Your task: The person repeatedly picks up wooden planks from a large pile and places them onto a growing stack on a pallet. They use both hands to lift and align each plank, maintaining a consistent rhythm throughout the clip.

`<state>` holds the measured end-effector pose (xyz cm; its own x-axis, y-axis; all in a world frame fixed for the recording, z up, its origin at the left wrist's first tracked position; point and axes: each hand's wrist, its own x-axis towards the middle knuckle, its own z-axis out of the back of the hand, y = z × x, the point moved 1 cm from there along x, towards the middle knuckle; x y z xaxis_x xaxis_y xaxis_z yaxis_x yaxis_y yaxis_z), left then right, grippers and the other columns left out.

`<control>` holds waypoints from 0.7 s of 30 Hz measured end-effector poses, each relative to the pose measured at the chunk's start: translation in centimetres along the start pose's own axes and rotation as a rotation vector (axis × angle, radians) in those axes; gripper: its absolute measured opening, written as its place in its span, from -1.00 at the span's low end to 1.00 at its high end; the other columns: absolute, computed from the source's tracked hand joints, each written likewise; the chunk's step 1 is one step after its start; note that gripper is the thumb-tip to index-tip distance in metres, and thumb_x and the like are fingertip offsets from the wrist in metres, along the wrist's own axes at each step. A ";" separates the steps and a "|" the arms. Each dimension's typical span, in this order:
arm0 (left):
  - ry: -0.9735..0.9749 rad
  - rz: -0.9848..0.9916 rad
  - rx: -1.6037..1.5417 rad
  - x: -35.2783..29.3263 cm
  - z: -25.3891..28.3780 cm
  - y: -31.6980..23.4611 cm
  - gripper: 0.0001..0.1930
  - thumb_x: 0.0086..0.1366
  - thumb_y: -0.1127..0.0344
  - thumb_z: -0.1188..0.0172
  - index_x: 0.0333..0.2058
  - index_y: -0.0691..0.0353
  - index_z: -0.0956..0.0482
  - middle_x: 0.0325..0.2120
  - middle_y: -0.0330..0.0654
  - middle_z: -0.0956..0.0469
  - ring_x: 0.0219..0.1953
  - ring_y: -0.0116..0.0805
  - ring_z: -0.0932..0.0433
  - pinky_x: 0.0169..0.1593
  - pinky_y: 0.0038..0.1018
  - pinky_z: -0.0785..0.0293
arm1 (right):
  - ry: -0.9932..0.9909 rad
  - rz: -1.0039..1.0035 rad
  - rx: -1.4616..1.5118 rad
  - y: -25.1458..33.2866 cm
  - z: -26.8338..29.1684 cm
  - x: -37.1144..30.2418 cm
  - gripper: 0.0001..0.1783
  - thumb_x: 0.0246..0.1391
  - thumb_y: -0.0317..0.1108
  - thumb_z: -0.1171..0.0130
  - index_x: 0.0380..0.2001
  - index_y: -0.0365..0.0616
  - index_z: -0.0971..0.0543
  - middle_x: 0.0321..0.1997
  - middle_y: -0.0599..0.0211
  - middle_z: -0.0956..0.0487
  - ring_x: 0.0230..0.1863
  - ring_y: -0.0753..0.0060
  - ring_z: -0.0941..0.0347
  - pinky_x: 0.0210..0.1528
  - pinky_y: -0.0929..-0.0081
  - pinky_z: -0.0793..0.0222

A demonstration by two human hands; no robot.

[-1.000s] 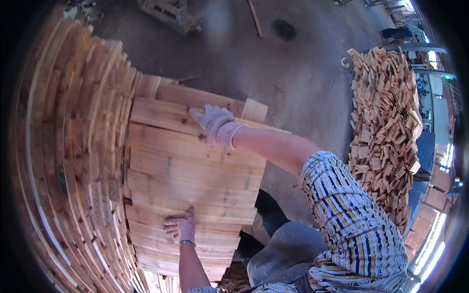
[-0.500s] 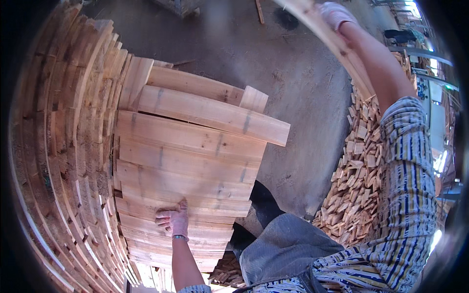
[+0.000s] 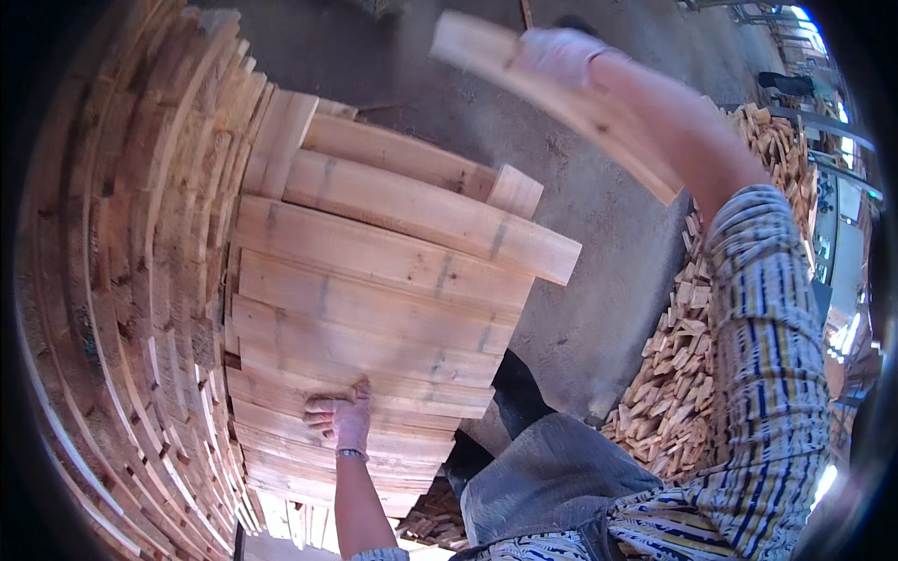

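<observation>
High at the upper right, my right hand (image 3: 561,56), in a pale glove and blurred by motion, is closed around a wooden board (image 3: 472,42). The board slants from upper left to lower right along my forearm. My left hand (image 3: 346,423), in a pinkish glove, rests on the stack of boards (image 3: 374,290) with its fingers spread. These boards lie side by side, overlapping slightly. At the far end of the stack, one long board (image 3: 421,208) juts out to the right, and a short crosswise piece (image 3: 515,192) shows behind it.
A tall wall of stacked boards (image 3: 122,280) stands along the left, next to the stack. On the right lies a large heap of small wood offcuts (image 3: 669,393). Grey floor (image 3: 599,252) runs between them. Metal frames (image 3: 832,126) stand at the far right.
My right hand has swung left and slightly down with its board, so the board's far end now shows. The view has shifted a little; my left hand stays on the stack.
</observation>
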<state>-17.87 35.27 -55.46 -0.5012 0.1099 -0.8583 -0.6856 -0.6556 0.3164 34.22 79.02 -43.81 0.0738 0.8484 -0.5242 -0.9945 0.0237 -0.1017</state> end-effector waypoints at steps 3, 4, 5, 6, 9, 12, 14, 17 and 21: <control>0.028 -0.057 0.006 -1.5 0.6 -1.9 0.48 0.06 -0.69 -0.01 0.40 0.54 0.51 0.40 0.56 0.32 0.44 0.54 0.16 0.41 0.27 0.13 | -0.047 -0.063 -0.076 -5.1 -0.4 2.0 -0.59 0.33 -0.13 0.08 0.04 -0.12 -0.57 0.02 0.06 -0.66 0.06 0.03 -0.61 0.04 0.11 -0.53; -0.053 -0.023 0.026 -1.4 0.1 -1.8 0.48 0.06 -0.69 -0.02 0.39 0.55 0.50 0.40 0.56 0.30 0.44 0.52 0.14 0.41 0.26 0.13 | 0.033 0.089 -0.205 -3.9 -3.6 1.5 -0.58 0.32 -0.07 0.05 0.00 -0.12 -0.58 0.02 0.06 -0.66 0.07 0.00 -0.60 0.07 0.09 -0.51; -0.069 0.021 0.075 -2.4 0.4 -3.2 0.48 0.06 -0.68 -0.03 0.39 0.57 0.49 0.41 0.55 0.29 0.45 0.48 0.14 0.41 0.24 0.13 | 0.121 0.232 -0.336 -2.6 -7.0 0.3 -0.56 0.30 -0.01 0.02 -0.05 -0.12 -0.59 0.01 0.07 -0.65 0.07 -0.02 -0.58 0.10 0.07 -0.49; -0.029 0.008 0.041 -2.8 1.0 -2.5 0.48 0.06 -0.68 -0.04 0.39 0.58 0.49 0.41 0.55 0.29 0.45 0.48 0.13 0.41 0.24 0.13 | 0.174 0.247 -0.236 0.7 -6.8 -1.4 -0.52 0.27 0.04 0.00 0.00 -0.11 -0.57 0.05 0.06 -0.63 0.09 -0.05 -0.56 0.13 0.07 -0.47; 0.114 -0.072 0.006 -2.6 2.4 -1.6 0.47 0.03 -0.71 0.01 0.41 0.50 0.45 0.42 0.48 0.25 0.44 0.45 0.10 0.40 0.22 0.05 | 0.442 0.231 -0.048 6.0 -4.9 -4.4 -0.35 0.18 0.14 -0.11 0.16 -0.08 -0.54 0.21 0.06 -0.57 0.20 -0.09 -0.50 0.26 0.12 -0.40; 0.174 -0.123 -0.050 -1.9 1.3 -0.7 0.51 0.00 -0.72 -0.04 0.40 0.50 0.51 0.42 0.49 0.35 0.45 0.48 0.20 0.40 0.24 0.07 | 0.294 0.325 -0.081 3.6 -2.4 -3.5 -0.33 0.18 0.17 -0.11 0.15 -0.12 -0.53 0.16 0.03 -0.60 0.14 -0.10 -0.53 0.22 0.12 -0.44; 0.176 -0.156 -0.050 -2.1 1.0 -0.7 0.48 0.01 -0.73 -0.02 0.42 0.45 0.46 0.42 0.48 0.28 0.44 0.47 0.15 0.39 0.24 0.03 | 0.115 0.118 -0.047 0.2 -2.8 0.3 -0.36 0.25 0.21 -0.06 0.18 -0.02 -0.45 -0.09 -0.03 -0.66 -0.01 -0.14 -0.59 0.07 0.10 -0.50; 0.044 -0.046 0.001 0.0 -0.2 -0.6 0.53 0.05 -0.68 -0.05 0.34 0.56 0.67 0.40 0.58 0.43 0.44 0.59 0.25 0.43 0.26 0.16 | -0.123 -0.029 0.255 -4.1 -2.5 2.4 -0.35 0.31 0.14 0.00 0.21 -0.16 -0.42 -0.07 -0.05 -0.67 -0.01 -0.04 -0.61 0.03 0.16 -0.52; 0.032 -0.017 0.015 -2.8 1.3 -1.7 0.54 0.03 -0.68 -0.07 0.35 0.56 0.64 0.40 0.58 0.44 0.43 0.61 0.28 0.42 0.31 0.19 | 0.213 0.287 0.081 3.4 -9.5 -3.4 -0.32 0.21 0.13 -0.10 0.17 -0.19 -0.47 -0.01 -0.02 -0.66 0.03 -0.07 -0.60 0.03 0.22 -0.52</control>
<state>-15.96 37.07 -53.06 -0.4726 0.0966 -0.8760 -0.7015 -0.6429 0.3075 31.25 71.21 -50.40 -0.2035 0.6974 -0.6871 -0.9790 -0.1499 0.1379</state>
